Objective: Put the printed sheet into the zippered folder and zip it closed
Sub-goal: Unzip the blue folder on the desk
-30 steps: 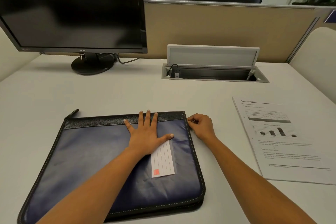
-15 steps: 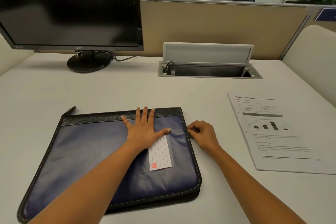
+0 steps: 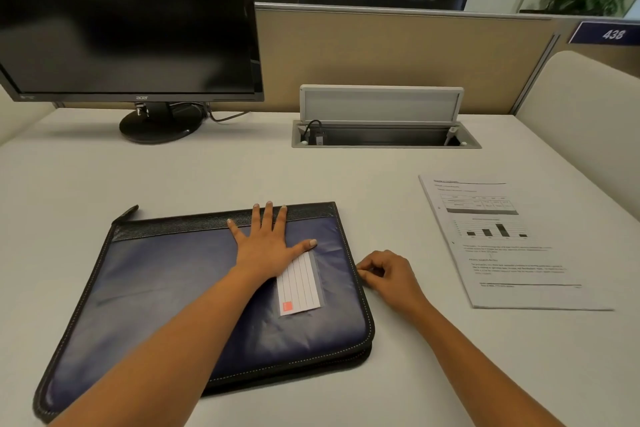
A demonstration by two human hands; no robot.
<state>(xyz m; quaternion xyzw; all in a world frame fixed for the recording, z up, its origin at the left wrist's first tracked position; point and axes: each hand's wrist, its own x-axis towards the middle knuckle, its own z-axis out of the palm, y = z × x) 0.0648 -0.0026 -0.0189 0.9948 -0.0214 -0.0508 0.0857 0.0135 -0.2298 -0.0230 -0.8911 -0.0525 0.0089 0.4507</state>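
Note:
A dark blue zippered folder (image 3: pixel 166 291) with black trim lies flat on the desk, a white label card (image 3: pixel 300 288) in its front pocket. My left hand (image 3: pixel 266 243) presses flat on the cover near the far edge, fingers spread. My right hand (image 3: pixel 388 276) is at the folder's right edge, about halfway along it, thumb and fingers pinched together on the zipper pull, which is too small to see clearly. The printed sheet (image 3: pixel 512 246), with a table and bar chart, lies flat to the right of the folder, untouched.
A black monitor (image 3: pixel 128 21) stands at the back left on its round base (image 3: pixel 159 125). An open cable box (image 3: pixel 384 135) with a raised lid is set into the desk at the back. A partition wall (image 3: pixel 398 55) closes the far side.
My right hand has slid toward me along the folder's right edge, from the far corner to about midway. My left hand has stayed pressed on the cover.

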